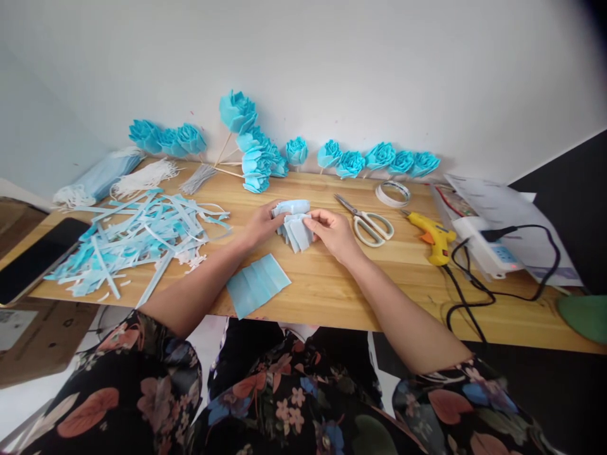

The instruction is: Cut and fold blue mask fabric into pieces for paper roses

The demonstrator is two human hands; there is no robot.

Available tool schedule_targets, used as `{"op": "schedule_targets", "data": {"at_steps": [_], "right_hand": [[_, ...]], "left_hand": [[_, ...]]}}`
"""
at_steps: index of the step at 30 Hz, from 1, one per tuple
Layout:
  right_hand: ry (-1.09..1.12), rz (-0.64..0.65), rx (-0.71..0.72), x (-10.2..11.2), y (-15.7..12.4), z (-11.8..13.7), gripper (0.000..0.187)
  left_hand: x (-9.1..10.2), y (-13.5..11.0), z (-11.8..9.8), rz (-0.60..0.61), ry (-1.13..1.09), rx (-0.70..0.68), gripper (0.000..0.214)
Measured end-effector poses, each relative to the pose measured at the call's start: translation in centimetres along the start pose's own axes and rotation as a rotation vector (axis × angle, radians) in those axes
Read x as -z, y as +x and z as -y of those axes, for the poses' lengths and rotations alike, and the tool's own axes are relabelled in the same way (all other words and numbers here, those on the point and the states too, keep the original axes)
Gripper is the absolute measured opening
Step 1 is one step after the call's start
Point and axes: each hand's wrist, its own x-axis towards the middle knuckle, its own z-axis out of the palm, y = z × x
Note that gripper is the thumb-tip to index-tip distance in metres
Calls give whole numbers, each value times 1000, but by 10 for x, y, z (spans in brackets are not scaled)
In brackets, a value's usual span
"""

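Note:
Both hands meet over the middle of a wooden table [332, 284]. My left hand [262, 223] and my right hand [334, 232] are closed on a bundle of light blue fabric pieces [294, 227], fanned downward between them. A flat pleated blue fabric rectangle [257, 284] lies near the table's front edge, below my left hand. White-handled scissors [367, 222] rest just right of my right hand.
A heap of blue and white cut strips [142, 237] covers the left. Blue fabric roses [256, 155] line the wall. A tape roll [392, 193], yellow glue gun [434, 235], power strip [490, 253] with black cables, papers [502, 205] and a dark phone [35, 256] lie around.

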Motion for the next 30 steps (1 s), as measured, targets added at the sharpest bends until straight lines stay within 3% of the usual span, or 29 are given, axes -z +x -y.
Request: {"op": "schedule_targets", "data": {"at_steps": [9,16,21,30], "right_hand": [[64,-68,-4,-6,2,0,37],[41,-66,40,-8,0,4,36],[-38,-74,68,-8,-1,4,24],[-141,-166,140,-7,1,4,33]], "left_hand": [[3,-11,-24,49,75,-78,60],[-4,-12,-16,60,115,-131,100],[-6,-13,-13,38,196,-194,86],[-4,-12,-15,29,250,-180,72]]}}
